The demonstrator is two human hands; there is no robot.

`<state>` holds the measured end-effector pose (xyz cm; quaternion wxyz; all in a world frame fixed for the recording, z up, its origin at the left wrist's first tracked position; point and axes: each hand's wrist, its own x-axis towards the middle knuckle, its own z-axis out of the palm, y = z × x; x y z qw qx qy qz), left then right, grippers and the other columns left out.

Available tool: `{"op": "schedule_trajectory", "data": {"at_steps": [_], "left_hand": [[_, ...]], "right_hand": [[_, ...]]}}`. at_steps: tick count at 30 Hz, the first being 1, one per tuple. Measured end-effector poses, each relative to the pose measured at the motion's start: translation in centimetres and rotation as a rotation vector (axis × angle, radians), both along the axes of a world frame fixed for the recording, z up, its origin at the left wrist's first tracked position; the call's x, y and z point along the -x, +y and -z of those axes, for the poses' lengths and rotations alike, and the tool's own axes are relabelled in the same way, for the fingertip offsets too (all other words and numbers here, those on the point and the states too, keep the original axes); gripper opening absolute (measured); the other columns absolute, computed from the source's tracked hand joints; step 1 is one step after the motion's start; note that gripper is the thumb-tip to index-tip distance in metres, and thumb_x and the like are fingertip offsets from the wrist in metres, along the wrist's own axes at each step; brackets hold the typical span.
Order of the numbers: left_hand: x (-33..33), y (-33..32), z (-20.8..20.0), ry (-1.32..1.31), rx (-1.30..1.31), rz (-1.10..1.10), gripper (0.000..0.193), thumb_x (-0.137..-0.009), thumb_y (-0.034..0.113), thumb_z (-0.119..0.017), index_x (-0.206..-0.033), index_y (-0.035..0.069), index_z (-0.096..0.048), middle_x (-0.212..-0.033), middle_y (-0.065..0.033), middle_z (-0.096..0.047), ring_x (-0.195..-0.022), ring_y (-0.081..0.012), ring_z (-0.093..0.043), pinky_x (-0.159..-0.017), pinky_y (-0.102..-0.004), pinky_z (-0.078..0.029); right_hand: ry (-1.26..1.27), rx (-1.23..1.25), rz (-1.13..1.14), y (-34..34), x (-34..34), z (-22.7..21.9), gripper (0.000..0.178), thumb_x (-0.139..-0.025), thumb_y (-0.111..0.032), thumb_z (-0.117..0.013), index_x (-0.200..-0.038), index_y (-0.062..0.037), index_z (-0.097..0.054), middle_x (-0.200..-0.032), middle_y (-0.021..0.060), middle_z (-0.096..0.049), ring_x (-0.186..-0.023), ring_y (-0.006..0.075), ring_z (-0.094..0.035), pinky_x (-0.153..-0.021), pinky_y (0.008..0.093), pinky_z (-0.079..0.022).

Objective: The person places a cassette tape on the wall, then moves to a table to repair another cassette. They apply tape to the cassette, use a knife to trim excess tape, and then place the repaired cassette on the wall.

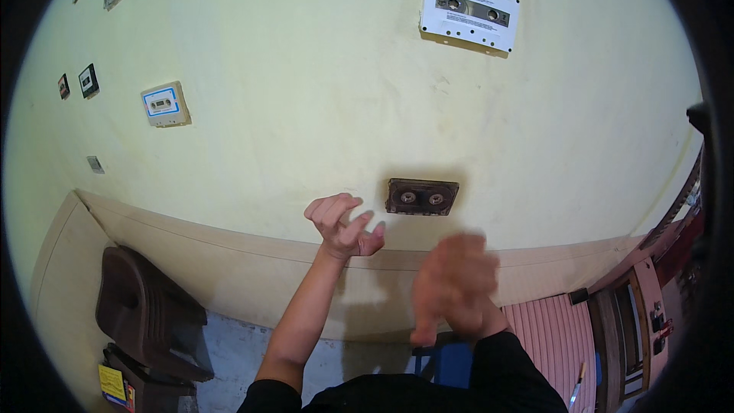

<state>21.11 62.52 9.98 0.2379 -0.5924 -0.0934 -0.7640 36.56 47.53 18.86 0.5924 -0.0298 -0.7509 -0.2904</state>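
Observation:
A dark cassette tape (423,197) with two pale reels is on the cream wall in front of me, tilted slightly and casting a soft shadow. Just left of it, my left hand (344,223) is raised, its fingers loosely bent and apart, with nothing seen in them. It does not touch the cassette. My right hand (456,279) is lower and to the right, below the cassette. Motion smears its fingers, so whether they are closed on anything does not show.
Higher up is a large white cassette (470,15); a beige and blue one (165,104) and several smaller ones are at left. Brown stacked chairs (145,306) stand lower left. A pink ribbed surface (547,344) holds a pen (577,386) at right, beside a wooden frame (634,313).

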Motion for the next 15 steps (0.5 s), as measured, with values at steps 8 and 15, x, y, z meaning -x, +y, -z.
{"op": "schedule_trajectory", "data": {"at_steps": [8, 15], "left_hand": [[0.5, -0.8, 0.0, 0.236, 0.087, -0.251, 0.03, -0.082, 0.033, -0.091, -0.111, 0.032, -0.083, -0.115, 0.0038, -0.066, -0.104, -0.0185, -0.06, -0.094, -0.0406, -0.039], [0.4, -0.7, -0.8, 0.23, 0.081, -0.24, 0.026, -0.083, 0.026, -0.088, -0.109, 0.029, -0.084, -0.111, 0.0044, -0.068, -0.102, -0.0182, -0.061, -0.092, -0.0398, -0.04]], "right_hand": [[0.139, 0.255, -0.248, 7.9, 0.1, 0.0, 0.041, -0.105, -0.021, -0.056, -0.07, -0.0057, -0.041, -0.061, 0.0068, -0.046, -0.048, 0.023, -0.044, -0.046, 0.0361, -0.032], [0.084, 0.201, -0.144, 6.2, 0.4, -0.1, 0.042, -0.106, -0.021, -0.055, -0.069, -0.0086, -0.04, -0.065, 0.006, -0.047, -0.05, 0.0224, -0.045, -0.048, 0.0381, -0.036]]}}
